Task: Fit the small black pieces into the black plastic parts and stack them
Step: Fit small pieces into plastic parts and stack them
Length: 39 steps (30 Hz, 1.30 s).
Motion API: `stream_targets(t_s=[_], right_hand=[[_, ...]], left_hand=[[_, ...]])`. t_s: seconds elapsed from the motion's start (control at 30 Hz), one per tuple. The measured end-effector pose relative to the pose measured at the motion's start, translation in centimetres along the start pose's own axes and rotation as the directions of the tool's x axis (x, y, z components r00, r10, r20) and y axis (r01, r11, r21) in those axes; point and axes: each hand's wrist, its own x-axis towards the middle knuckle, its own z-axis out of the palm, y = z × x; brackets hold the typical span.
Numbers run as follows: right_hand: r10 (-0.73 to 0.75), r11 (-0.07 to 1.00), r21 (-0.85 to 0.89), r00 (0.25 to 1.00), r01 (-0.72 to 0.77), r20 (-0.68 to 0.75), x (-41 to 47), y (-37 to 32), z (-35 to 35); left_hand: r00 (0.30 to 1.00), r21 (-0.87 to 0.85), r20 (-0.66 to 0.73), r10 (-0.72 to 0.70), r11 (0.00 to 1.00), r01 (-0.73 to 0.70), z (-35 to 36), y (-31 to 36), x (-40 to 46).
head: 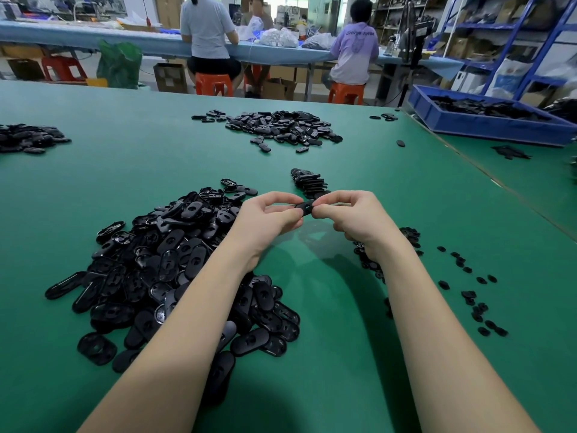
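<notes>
Between both hands, above the green table, is one oval black plastic part. My left hand pinches its left end with thumb and fingers. My right hand pinches its right end, fingers curled; whether a small piece is under them is hidden. A big heap of oval black parts lies to the left, under my left forearm. Small black pieces are scattered to the right, partly behind my right arm. A row of stacked parts stands just beyond my hands.
Another pile of black parts lies farther back, and a third pile at the left edge. A blue crate with black parts sits at the back right. Three people sit at a far bench on orange stools.
</notes>
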Motion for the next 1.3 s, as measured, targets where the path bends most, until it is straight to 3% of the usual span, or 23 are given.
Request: stream_targets(t_s=[0.5,0.93,1.3], right_hand=[[0.002,0.999,-0.05,0.999,-0.004,-0.044,0.3,0.1,0.3],[0.05,0.996,0.066,0.994,-0.057,0.101,0.0,0.9,-0.3],[0.084,0.989,0.112,0.985,-0.101,0.152,0.3,1.2,-0.6]], left_hand=[[0.998,0.136,0.058,0.023,0.99,-0.03,-0.3,0.5,-0.4],[0.998,0.168,0.045,0.054,0.984,-0.06,0.1,0.3,-0.4],[0.999,0.113,0.032,-0.02,0.993,0.016,0.1,0.5,-0.3]])
